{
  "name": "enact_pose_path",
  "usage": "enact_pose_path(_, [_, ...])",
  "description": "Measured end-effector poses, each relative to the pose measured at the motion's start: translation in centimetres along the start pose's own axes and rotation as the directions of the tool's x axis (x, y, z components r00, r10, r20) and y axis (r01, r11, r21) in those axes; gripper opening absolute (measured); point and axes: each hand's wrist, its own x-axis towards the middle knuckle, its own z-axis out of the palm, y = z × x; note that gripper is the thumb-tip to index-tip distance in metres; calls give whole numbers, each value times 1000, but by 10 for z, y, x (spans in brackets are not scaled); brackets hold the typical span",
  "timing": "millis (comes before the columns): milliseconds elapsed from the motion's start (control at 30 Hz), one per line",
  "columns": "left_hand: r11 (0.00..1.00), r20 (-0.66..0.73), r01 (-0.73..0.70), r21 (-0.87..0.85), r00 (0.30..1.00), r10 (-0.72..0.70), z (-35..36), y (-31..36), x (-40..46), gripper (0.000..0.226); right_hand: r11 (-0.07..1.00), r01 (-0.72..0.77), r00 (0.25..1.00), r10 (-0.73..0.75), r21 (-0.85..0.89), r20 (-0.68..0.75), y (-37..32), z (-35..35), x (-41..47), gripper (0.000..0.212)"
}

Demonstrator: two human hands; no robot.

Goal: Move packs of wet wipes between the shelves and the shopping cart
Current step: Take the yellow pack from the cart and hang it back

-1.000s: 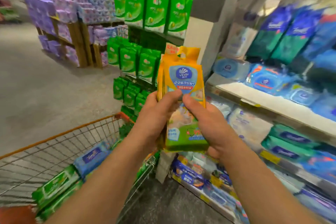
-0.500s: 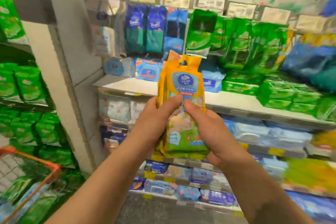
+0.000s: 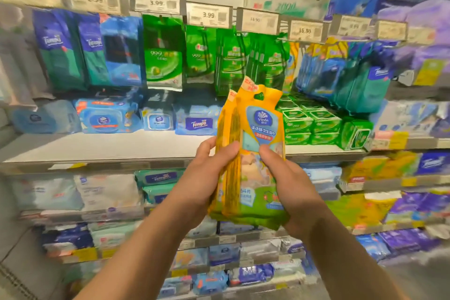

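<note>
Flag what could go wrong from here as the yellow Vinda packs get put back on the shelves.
1. The left hand and right hand hold several yellow Vinda wipe packs bunched together; one may slip from the grip.
2. Their hang holes suggest a peg, and the hanging green packs above look crowded, so one could get knocked down.
3. The frame is blurred, so the right slot may be misjudged.

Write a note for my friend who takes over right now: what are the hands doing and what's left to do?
Left hand and right hand both grip the yellow Vinda wipes packs, held upright in front of the shelves. The white shelf behind them has bare room at its front edge; green hanging packs are above it. The cart is out of view. Done: packs are in hand, facing the shelves. Left: probably set them on a shelf.
</note>
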Motion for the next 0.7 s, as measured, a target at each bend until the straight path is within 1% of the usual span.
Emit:
enact_pose_path(100, [999, 79, 38, -27, 996, -36, 8, -3, 34, 63, 999, 50, 997, -50, 0, -66, -4, -12, 23, 24])
enact_pose_path(167, [997, 125, 57, -53, 991, -50, 11, -5, 58, 62, 995, 98, 992, -97, 11, -81, -6, -16, 40, 29])
enact_pose_path(200, [996, 140, 61, -66, 989, -51, 12, -5, 71, 63, 995, 100, 991, -98, 15, -86, -8, -17, 48, 32])
enact_pose_path(333, [997, 183, 29, -70, 983, -16, 22, -4, 118, 54, 993, 114, 980, -110, 13, -163, -19, -29, 84, 34])
enact_pose_path(467, [997, 241, 16, -72, 970, 2, 31, -9, 156, 57, 983, 167, 961, -146, 73, -234, -22, -44, 109, 31])
enact_pose_path(533, [997, 272, 0, -78, 962, 21, 36, -13, 168, 55, 976, 203, 951, -177, 78, -255, -22, -53, 117, 34])
enact_pose_path(600, [998, 271, -18, -68, 962, 36, 39, -14, 178, 51, 972, 225, 940, -200, 62, -275, -23, -64, 125, 38])
enact_pose_path(700, [999, 240, -44, -22, 969, 48, 41, -10, 193, 48, 966, 259, 917, -249, -11, -313, -28, -85, 135, 36])
